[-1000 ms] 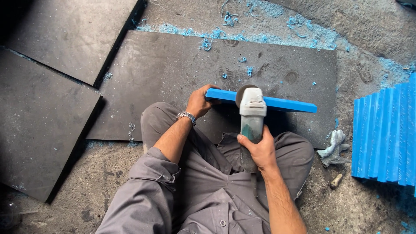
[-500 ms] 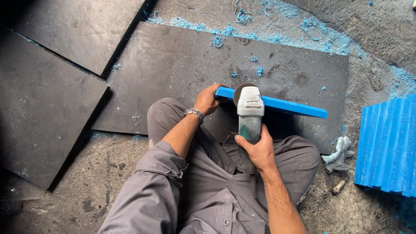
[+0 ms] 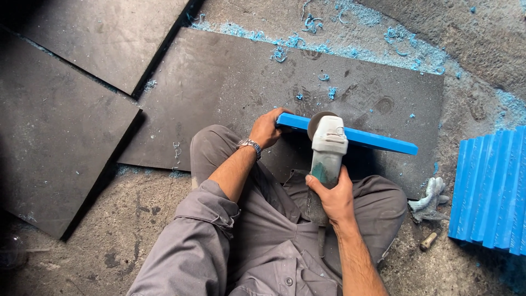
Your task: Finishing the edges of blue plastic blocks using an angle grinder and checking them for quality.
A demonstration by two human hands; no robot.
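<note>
Blue board point(image 3: 372, 140) stands on edge across my knees, over the dark mat point(image 3: 219, 93). My left hand point(image 3: 267, 129) clamps its end; my right hand point(image 3: 333, 197) wraps the angle grinder point(image 3: 327, 151), disc seemingly touching. I'd keep the board braced and the pressure light.

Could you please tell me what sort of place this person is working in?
Probably a rough workshop floor: dark sheets on bare concrete, blue shavings, stacked blue slabs, and an angle grinder on a blue plastic piece.
</note>
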